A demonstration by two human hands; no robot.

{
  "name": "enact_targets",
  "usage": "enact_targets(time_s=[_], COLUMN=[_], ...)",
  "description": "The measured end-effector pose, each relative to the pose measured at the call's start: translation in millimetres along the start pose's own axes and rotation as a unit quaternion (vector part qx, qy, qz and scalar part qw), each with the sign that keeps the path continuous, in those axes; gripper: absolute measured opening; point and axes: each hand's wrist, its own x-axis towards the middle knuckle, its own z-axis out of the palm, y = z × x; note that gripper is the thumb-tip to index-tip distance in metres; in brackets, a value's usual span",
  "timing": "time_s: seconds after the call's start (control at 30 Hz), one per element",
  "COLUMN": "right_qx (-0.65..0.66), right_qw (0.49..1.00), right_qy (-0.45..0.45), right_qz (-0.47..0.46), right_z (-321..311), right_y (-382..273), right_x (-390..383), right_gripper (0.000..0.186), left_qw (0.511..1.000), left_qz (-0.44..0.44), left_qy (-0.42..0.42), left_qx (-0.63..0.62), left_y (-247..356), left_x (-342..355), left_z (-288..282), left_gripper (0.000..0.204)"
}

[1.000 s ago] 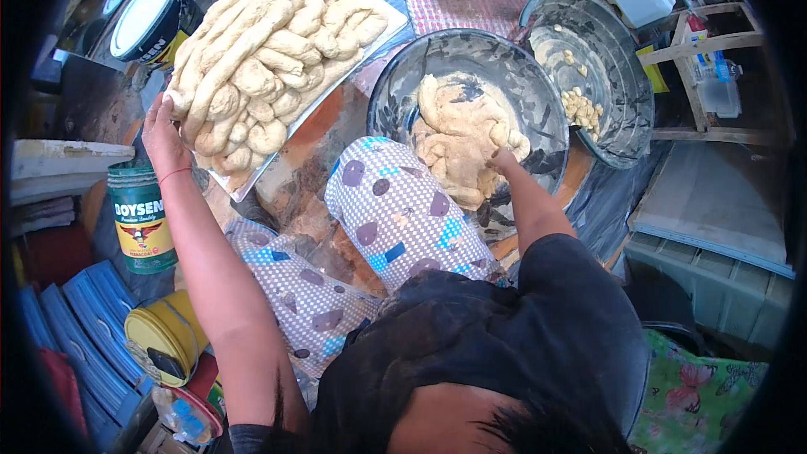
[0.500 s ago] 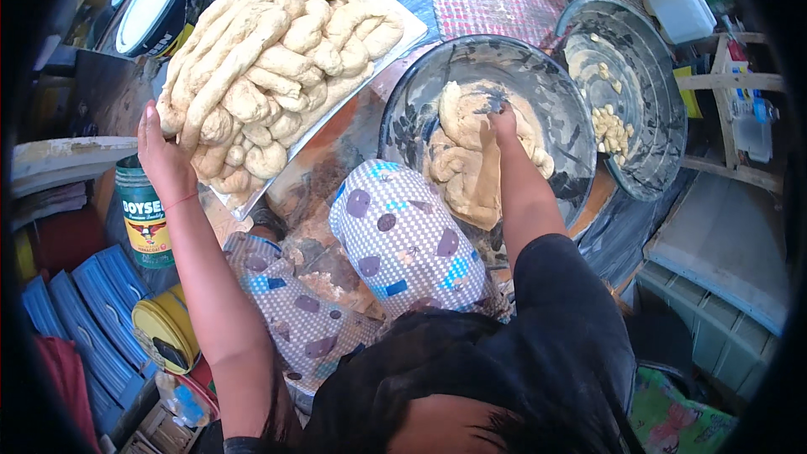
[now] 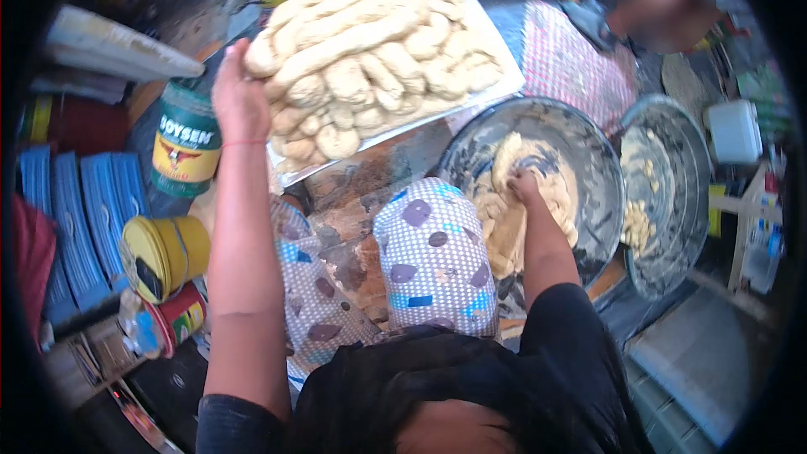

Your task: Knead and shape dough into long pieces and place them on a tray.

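Observation:
A heap of thick, flour-dusted dough ropes (image 3: 345, 42) lies on a white tray (image 3: 483, 13) in front of me to the left. My left hand (image 3: 241, 101) is against the left side of the heap, fingers stretched up and touching the rope ends. To the right sits a wide black basin (image 3: 601, 193) with more dough (image 3: 551, 189) and flour smears inside. There my right hand (image 3: 523, 187) closes its fingers around a thick dough roll (image 3: 508, 155). The fingertips are partly hidden by the dough.
A second dark basin (image 3: 693, 193) with small dough pieces (image 3: 639, 223) stands further right. At my left are a green can (image 3: 183, 139), a yellow bucket (image 3: 168, 256) and blue ridged objects (image 3: 76, 219). A checkered cloth (image 3: 572, 59) and another person (image 3: 668, 4) are beyond the basins.
The whole view has shifted, so the tray and basins appear further right. My right hand now grips a roll of dough in the basin. My left hand stays at the heap's left side.

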Motion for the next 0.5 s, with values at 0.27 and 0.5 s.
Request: enact_targets(time_s=[0.27,0.5], right_qx=[0.477,0.238], right_qw=[0.870,0.918], right_qy=[-0.120,-0.139], right_qz=[0.038,-0.287], right_z=[-59.8,-118.6], right_y=[-106.1,-424.1], right_x=[-31.5,-98.2], right_gripper=[0.019,0.029], left_qw=[0.987,0.977], left_qz=[-0.077,-0.118], left_qy=[0.024,0.003], left_qx=[-0.141,-0.179], left_y=[4.0,4.0], left_x=[8.0,14.4], left_z=[-19.7,-26.0], left_gripper=[0.027,0.027])
